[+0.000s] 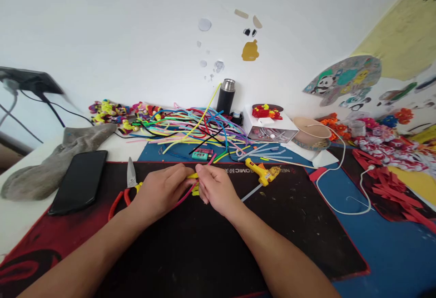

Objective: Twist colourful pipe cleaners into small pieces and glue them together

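Above the black desk mat, my left hand (166, 186) and my right hand (216, 186) meet with fingertips almost touching, both closed. Between them shows a short yellow piece of pipe cleaner (192, 176). A pink pipe cleaner (184, 196) runs from under my left hand past my right fingers, its far end sticking out beyond them. Just below the fingertips is another small yellow-green bit (195, 191), partly covered. How the pieces join is hidden by my fingers. Red-handled pliers or cutters (126, 193) lie left of my left hand, partly behind it.
A yellow glue gun (264, 173) rests right of my hands. Behind lie a heap of coloured pipe cleaners (190, 125), a black thermos (226, 98) and a white box (272, 127). A phone (80, 180) lies left; a white cable (335, 211) and red strips (391, 184) lie right.
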Demonstrator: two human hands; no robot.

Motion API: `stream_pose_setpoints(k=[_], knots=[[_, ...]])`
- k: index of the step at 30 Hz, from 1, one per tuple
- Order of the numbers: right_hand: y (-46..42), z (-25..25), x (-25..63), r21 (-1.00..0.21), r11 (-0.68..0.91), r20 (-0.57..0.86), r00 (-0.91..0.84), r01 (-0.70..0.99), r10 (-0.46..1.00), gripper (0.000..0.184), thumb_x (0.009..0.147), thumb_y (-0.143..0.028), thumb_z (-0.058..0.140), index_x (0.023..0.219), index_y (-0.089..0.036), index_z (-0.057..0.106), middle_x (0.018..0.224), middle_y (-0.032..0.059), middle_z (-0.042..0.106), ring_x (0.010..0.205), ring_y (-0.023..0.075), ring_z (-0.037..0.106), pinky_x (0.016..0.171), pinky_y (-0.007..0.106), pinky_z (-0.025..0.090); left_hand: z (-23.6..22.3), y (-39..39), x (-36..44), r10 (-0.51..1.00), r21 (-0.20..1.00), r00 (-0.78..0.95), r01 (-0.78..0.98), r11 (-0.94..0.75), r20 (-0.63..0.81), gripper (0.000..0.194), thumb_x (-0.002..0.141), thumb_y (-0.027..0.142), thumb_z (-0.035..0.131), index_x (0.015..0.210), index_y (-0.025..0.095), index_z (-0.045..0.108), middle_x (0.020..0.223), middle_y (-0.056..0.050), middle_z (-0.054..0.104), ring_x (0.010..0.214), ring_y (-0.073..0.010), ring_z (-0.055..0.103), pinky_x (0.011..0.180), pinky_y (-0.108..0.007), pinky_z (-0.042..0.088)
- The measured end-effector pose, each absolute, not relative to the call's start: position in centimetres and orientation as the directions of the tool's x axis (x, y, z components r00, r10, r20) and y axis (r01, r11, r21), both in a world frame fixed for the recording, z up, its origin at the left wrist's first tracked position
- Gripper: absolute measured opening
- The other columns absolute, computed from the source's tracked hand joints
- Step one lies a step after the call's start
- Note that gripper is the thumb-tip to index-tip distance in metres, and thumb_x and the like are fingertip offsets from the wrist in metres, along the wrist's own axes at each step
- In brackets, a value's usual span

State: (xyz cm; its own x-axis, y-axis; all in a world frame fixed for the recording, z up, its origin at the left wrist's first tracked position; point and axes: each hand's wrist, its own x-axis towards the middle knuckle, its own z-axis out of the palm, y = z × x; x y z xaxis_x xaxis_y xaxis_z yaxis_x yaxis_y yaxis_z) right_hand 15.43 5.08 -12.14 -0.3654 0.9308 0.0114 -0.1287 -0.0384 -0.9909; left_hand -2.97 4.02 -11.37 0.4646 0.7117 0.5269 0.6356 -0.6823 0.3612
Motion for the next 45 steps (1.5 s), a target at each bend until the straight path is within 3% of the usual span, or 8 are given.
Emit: stream_pose_setpoints(k=[2, 4, 11, 18, 27, 33, 41, 45], knots=[[5.1, -12.1, 15.3, -0.99, -0.07, -0.019, -0.375, -0.121, 0.927, 0.06, 0.097, -0.068, 0.059, 0.061, -0.023, 0.043, 0.04, -0.0086, 0.038, 0.033, 0.009, 0.041, 0.04, 0.025, 0.03, -11.4, 4.1, -3.1, 0.666, 0.265, 0.505, 0.651, -0.712, 0.548, 0.027, 0.111, 0.029, 0.044, 0.097, 0.018, 0.065, 0.083, -0.003, 0.071, 0.072, -0.0172, 0.067, 0.067, -0.025, 0.045], [5.1, -12.0, 15.3, -0.987, -0.11, -0.055, -0.392, -0.117, 0.918, 0.061, 0.095, -0.07, 0.06, 0.061, -0.023, 0.042, 0.04, -0.0089, 0.037, 0.033, 0.009, 0.041, 0.04, 0.024, 0.031, -11.3, 4.0, -3.0, 0.676, 0.277, 0.512, 0.649, -0.709, 0.531, 0.031, 0.111, 0.028, 0.044, 0.087, 0.019, 0.062, 0.076, -0.001, 0.067, 0.066, -0.0158, 0.063, 0.063, -0.025, 0.042], [5.8, -11.3, 16.2, -0.983, -0.143, -0.071, -0.481, -0.114, 0.874, 0.062, 0.093, -0.078, 0.054, 0.073, -0.02, 0.058, 0.048, -0.0038, 0.054, 0.04, 0.0105, 0.05, 0.042, 0.023, 0.036, -10.4, 3.4, -2.4, 0.883, 0.722, 0.343, 0.515, -0.462, 0.32, 0.035, 0.109, 0.034, 0.048, 0.08, 0.019, 0.06, 0.069, 0.004, 0.057, 0.061, -0.0113, 0.052, 0.06, -0.022, 0.038], [6.1, -11.7, 16.7, -0.985, -0.093, -0.006, -0.499, -0.149, 0.867, 0.056, 0.099, -0.072, 0.05, 0.086, -0.019, 0.06, 0.06, -0.0026, 0.061, 0.045, 0.0109, 0.057, 0.043, 0.022, 0.037, -10.4, 3.7, -2.7, 0.953, 0.897, 0.255, 0.362, -0.253, 0.166, 0.044, 0.106, 0.049, 0.047, 0.074, 0.02, 0.053, 0.065, 0.005, 0.045, 0.06, -0.0124, 0.041, 0.057, -0.024, 0.035], [5.9, -11.7, 16.4, -0.995, -0.06, -0.016, -0.477, -0.077, 0.879, 0.05, 0.096, -0.068, 0.059, 0.079, -0.021, 0.055, 0.054, -0.0055, 0.056, 0.042, 0.0103, 0.053, 0.042, 0.022, 0.037, -9.8, 3.5, -2.3, 0.905, 0.809, 0.366, 0.451, -0.376, 0.217, 0.042, 0.107, 0.044, 0.046, 0.079, 0.019, 0.066, 0.074, 0.0, 0.065, 0.069, -0.0156, 0.057, 0.066, -0.025, 0.044], [6.3, -12.9, 16.2, -0.985, -0.121, -0.049, -0.47, -0.124, 0.882, 0.044, 0.097, -0.059, 0.062, 0.076, -0.021, 0.054, 0.048, -0.0101, 0.043, 0.038, 0.0084, 0.046, 0.041, 0.021, 0.033, -10.6, 3.8, -2.6, 0.877, 0.699, 0.389, 0.543, -0.465, 0.281, 0.037, 0.106, 0.043, 0.046, 0.082, 0.02, 0.064, 0.074, 0.0, 0.064, 0.066, -0.0157, 0.057, 0.063, -0.025, 0.043], [6.1, -13.2, 15.7, -0.995, -0.053, -0.019, -0.354, -0.088, 0.935, 0.046, 0.097, -0.055, 0.061, 0.068, -0.023, 0.044, 0.044, -0.0104, 0.039, 0.035, 0.0074, 0.036, 0.039, 0.023, 0.025, -10.7, 3.9, -2.0, 0.914, 0.831, 0.372, 0.449, -0.329, 0.161, 0.043, 0.106, 0.048, 0.046, 0.075, 0.021, 0.058, 0.069, 0.003, 0.059, 0.064, -0.0145, 0.054, 0.06, -0.023, 0.041], [6.1, -13.0, 15.7, -0.997, -0.058, -0.038, -0.333, -0.051, 0.942, 0.045, 0.096, -0.054, 0.061, 0.068, -0.023, 0.044, 0.044, -0.0102, 0.039, 0.035, 0.0077, 0.037, 0.04, 0.023, 0.026, -11.4, 4.1, -2.3, 0.913, 0.718, 0.325, 0.571, -0.398, 0.247, 0.03, 0.104, 0.045, 0.052, 0.095, 0.022, 0.068, 0.087, -0.002, 0.073, 0.077, -0.0181, 0.066, 0.071, -0.026, 0.047]])
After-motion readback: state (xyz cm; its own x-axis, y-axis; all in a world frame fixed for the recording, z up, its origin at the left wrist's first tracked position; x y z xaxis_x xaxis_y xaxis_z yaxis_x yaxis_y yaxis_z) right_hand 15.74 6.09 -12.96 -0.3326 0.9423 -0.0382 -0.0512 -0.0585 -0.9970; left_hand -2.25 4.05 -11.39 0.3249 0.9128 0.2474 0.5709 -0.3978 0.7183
